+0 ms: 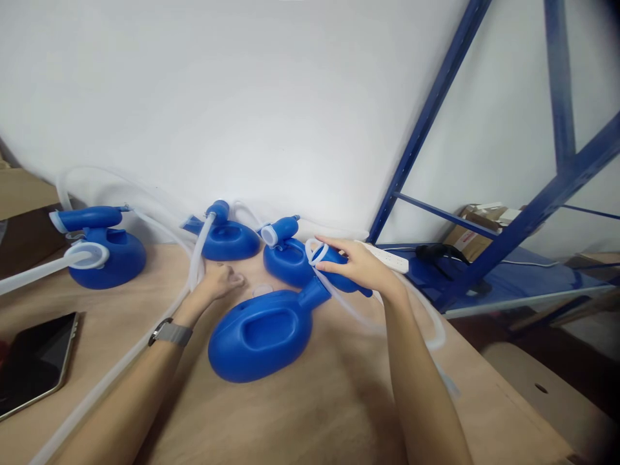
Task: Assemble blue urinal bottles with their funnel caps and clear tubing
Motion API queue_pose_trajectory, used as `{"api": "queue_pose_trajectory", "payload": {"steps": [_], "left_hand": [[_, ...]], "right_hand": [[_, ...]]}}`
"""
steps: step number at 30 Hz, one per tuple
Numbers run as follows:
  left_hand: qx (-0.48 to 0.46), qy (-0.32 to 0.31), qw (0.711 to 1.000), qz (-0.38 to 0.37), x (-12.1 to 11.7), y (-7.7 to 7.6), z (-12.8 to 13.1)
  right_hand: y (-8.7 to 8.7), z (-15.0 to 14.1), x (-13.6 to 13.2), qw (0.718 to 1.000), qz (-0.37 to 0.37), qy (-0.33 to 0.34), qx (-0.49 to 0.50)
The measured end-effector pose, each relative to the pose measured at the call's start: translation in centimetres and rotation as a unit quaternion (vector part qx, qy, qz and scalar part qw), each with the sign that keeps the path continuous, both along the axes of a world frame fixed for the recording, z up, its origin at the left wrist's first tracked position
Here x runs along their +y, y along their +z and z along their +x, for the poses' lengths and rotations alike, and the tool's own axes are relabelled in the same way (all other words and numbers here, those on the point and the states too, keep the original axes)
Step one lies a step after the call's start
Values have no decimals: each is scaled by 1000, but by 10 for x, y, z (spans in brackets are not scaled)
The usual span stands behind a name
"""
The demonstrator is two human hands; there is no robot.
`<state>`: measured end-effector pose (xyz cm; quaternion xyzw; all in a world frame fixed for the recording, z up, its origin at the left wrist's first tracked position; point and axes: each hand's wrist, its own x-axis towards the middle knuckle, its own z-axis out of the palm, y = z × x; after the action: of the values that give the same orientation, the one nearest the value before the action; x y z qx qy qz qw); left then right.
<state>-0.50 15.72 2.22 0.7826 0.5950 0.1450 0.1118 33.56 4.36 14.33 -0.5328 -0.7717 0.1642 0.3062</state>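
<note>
My right hand point(356, 265) is closed around a blue funnel-shaped urinal head point(341, 279) with a white rim ring point(317, 252), just above the neck of a blue urinal bottle point(261, 336). That bottle lies on its side, its neck pointing to the upper right. A thin clear tube point(349, 310) runs beneath my right hand. My left hand point(220, 282) rests with curled fingers on the table, left of the bottle; whether something is in them is hidden. Beside it lies a small clear ring point(263, 290).
More blue urinal bottles with heads and tubes stand behind: one at the left point(109, 261), one in the middle point(232, 242), one near my right hand point(285, 265). A long white tube point(121, 368) crosses the table. A tablet point(39, 361), power strip point(387, 257) and blue shelf frame point(426, 123) flank them.
</note>
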Motion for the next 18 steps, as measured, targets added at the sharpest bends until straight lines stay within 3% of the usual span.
{"api": "queue_pose_trajectory", "payload": {"steps": [3,5,8,11,13,18], "left_hand": [[-68,-37,996,42,-24,33,23],[-212,-108,968,75,-49,54,45],[-268,-216,930,129,-88,73,82],[-280,-280,906,151,-106,74,114],[-299,-283,898,154,-105,69,129],[-251,-292,914,126,-97,64,144]], "right_hand": [[-7,7,7,999,-33,-3,-6],[-14,15,14,999,-48,-1,10],[-29,27,25,997,-57,18,41],[-41,36,33,995,-73,35,57],[-44,38,35,994,-84,54,52],[-44,41,34,995,-76,54,27]]}}
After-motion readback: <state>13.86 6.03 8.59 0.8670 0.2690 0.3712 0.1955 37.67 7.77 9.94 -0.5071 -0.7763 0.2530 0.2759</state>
